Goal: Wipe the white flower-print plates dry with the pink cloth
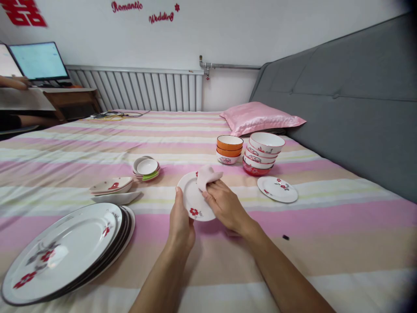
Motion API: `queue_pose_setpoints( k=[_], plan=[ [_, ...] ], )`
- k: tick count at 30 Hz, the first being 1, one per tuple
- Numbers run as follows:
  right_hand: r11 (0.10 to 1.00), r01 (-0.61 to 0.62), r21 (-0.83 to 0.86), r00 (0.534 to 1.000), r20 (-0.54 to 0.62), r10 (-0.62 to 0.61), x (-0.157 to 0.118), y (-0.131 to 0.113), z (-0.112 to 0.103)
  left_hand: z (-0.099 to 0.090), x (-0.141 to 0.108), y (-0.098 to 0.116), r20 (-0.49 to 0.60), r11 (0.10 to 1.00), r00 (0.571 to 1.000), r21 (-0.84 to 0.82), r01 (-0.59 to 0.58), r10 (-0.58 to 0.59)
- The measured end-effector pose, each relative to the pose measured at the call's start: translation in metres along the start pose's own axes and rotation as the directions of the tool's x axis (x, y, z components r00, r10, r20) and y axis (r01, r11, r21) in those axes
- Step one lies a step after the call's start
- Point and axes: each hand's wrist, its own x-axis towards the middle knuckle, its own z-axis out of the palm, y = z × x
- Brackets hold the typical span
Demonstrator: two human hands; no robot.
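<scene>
A small white plate with red flowers is held up above the bed, tilted towards me. My left hand grips its left edge, thumb on the face and fingers underneath. Pressed against the plate's upper right is a pale pink cloth, bunched in my right hand. The cloth covers part of the plate's face. To the right, a similar flowered plate lies flat on the striped sheet.
At the left are a stack of large plates, oval dishes and small bowls. Orange-topped bowls stand beside taller stacked bowls. A pink pillow lies behind. A person's arm shows at a desk.
</scene>
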Motion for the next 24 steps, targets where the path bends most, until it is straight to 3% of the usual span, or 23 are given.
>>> queue_pose_setpoints(
  k=[4, 10, 18, 24],
  plan=[
    [0.990, 0.068, -0.125, 0.996, 0.073, -0.059, -0.002, -0.001, 0.003, -0.001, 0.000, -0.004, 0.034, 0.999, 0.999, 0.011, -0.030, 0.030],
    [0.979, 0.145, -0.145, 0.980, 0.157, -0.122, -0.002, -0.008, 0.001, -0.003, 0.002, -0.007, 0.067, 0.998, 0.997, 0.052, -0.032, 0.028],
    [0.987, 0.157, -0.029, 0.970, 0.194, -0.148, -0.003, -0.013, 0.000, -0.003, 0.004, -0.007, 0.096, 0.994, 0.990, -0.025, -0.104, 0.106],
    [0.985, 0.140, 0.098, 0.955, 0.250, -0.161, -0.007, -0.018, -0.006, -0.003, 0.006, 0.002, -0.002, 0.991, 0.993, -0.057, -0.121, 0.121]
  ],
)
